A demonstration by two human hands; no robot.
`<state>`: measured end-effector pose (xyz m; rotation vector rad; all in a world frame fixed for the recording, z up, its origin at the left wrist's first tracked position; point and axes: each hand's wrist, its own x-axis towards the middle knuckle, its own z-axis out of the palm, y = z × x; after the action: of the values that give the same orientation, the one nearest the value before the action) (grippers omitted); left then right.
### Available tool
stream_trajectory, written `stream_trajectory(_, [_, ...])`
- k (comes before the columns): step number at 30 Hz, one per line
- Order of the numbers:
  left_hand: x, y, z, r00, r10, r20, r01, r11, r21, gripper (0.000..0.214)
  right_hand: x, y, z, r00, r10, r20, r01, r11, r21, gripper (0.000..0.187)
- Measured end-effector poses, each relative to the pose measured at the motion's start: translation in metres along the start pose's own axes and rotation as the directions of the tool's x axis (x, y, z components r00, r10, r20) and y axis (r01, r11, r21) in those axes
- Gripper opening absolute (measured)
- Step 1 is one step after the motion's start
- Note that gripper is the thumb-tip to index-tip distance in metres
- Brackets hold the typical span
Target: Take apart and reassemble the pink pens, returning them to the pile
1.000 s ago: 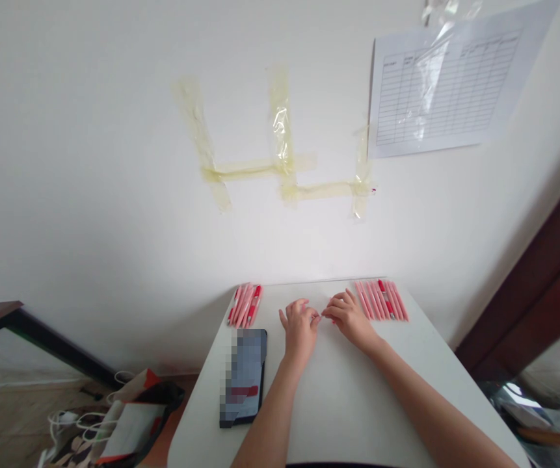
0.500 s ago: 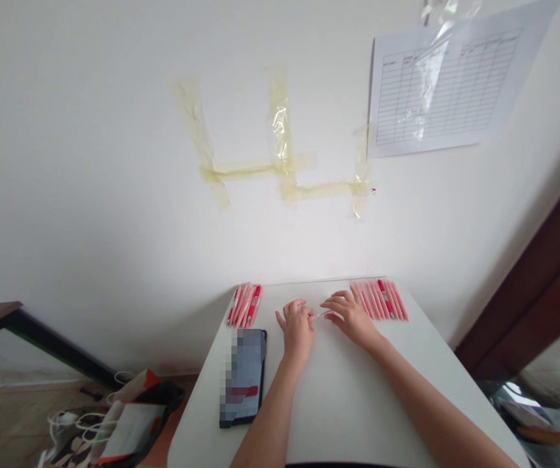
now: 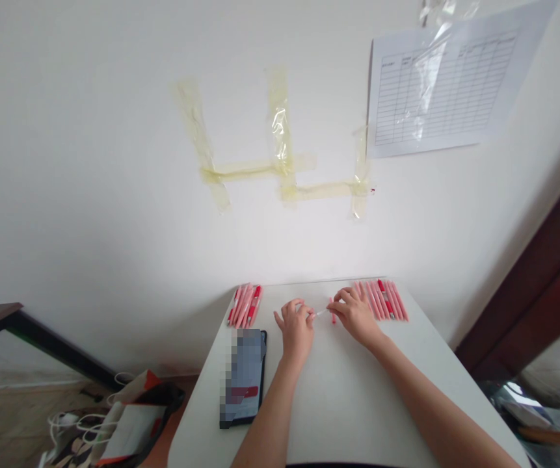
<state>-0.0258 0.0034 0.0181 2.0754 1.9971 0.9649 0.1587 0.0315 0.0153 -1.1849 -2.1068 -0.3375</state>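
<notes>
Right of the phone [image 3: 254, 359], left grip [image 3: 299, 329] and right grip [image 3: 356, 316], both pinched closed, hold a rod [image 3: 320, 312] judged light and slippery, best taken at its ends.

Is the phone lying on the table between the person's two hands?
No, the phone lies on the left part of the white table, to the left of the left hand.

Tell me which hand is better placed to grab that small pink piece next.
Probably the right hand: it is right at the pink piece, while the left hand sits farther off. Both seem to pinch the thin pale piece, though.
</notes>
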Motion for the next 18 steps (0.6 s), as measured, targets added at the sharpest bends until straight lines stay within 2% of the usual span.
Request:
stream_trajectory(10, [0.001,-0.001,0.0,0.999,-0.026,-0.037,0.027,1.0,0.016,0.016,-0.002,0.003,0.005,0.999,0.041,0.012,-0.041,0.999,0.021,0.017])
stream_trajectory(18, [0.003,-0.006,-0.004,0.981,-0.121,-0.149,0.148,0.972,0.181,0.022,-0.005,0.012,0.01,0.994,0.105,0.03,-0.106,0.994,0.029,0.02])
